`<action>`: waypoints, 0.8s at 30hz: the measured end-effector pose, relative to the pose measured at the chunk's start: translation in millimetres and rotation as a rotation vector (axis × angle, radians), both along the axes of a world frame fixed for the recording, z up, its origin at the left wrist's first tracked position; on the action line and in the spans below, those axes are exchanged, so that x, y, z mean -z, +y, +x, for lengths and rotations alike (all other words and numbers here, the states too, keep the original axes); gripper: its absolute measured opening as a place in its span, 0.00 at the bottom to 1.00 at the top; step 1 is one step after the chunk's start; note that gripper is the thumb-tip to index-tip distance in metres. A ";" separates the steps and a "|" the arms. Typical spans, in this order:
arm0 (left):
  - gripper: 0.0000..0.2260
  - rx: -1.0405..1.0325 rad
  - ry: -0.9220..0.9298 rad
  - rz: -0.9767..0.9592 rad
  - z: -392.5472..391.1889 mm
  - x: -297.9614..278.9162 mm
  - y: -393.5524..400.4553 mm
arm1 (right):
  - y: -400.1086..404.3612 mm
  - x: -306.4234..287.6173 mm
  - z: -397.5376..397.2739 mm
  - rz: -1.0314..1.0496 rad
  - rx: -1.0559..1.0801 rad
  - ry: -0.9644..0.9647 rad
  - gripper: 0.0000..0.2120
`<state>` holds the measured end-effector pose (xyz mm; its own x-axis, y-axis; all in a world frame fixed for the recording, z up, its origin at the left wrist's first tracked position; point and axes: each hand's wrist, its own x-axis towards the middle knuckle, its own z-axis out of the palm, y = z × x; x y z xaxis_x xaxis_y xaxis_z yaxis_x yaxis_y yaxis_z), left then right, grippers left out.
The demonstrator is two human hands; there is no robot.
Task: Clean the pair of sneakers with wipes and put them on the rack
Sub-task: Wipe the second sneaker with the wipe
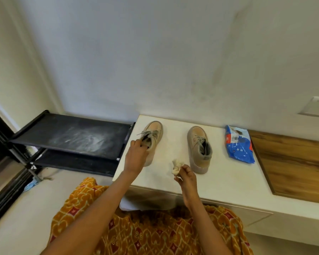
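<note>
Two beige sneakers stand on a white counter (219, 181). My left hand (136, 155) grips the left sneaker (154, 131) at its collar near the heel. The right sneaker (199, 148) stands apart, untouched, toe toward the wall. My right hand (186, 176) pinches a crumpled, soiled wipe (176, 166) just in front of the right sneaker's heel. A blue pack of wipes (238, 144) lies to the right of the shoes. The black shoe rack (72, 137) stands left of the counter, its dusty top shelf bare.
A white wall runs behind the counter. A wooden surface (293, 162) adjoins the counter on the right. A lower rack shelf (77, 162) shows beneath the top one. A blue cloth scrap (30, 184) lies on the floor by the rack's leg.
</note>
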<state>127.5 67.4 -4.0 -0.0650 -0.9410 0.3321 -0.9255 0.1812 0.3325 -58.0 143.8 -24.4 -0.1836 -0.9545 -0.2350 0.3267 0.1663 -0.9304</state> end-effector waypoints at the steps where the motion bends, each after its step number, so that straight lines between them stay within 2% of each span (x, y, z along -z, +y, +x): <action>1: 0.11 0.012 -0.027 0.032 4.5 3.1 -2.9 | -1.0 4.5 5.9 0.015 -0.016 0.042 0.07; 6: 0.09 0.161 -0.071 0.022 16.2 8.9 -3.0 | -6.2 16.7 23.3 0.059 -0.064 0.170 0.08; 10: 0.10 0.283 -0.078 -0.110 19.8 8.5 28.6 | -7.4 18.9 25.9 0.056 -0.042 0.230 0.07; 15: 0.07 0.365 -0.130 -0.207 5.2 9.2 66.5 | -5.4 31.9 20.6 0.045 -0.024 0.616 0.06; 18: 0.07 0.354 -0.101 -0.192 -0.4 19.3 82.1 | -2.4 41.0 18.7 0.051 0.058 0.849 0.05; 22: 0.06 0.365 -0.082 -0.212 -7.1 16.9 90.4 | -0.8 42.3 8.3 0.021 0.024 1.029 0.08; 24: 0.07 0.356 0.055 -0.186 -7.0 14.8 85.4 | -1.7 41.4 6.2 0.027 -0.017 1.049 0.09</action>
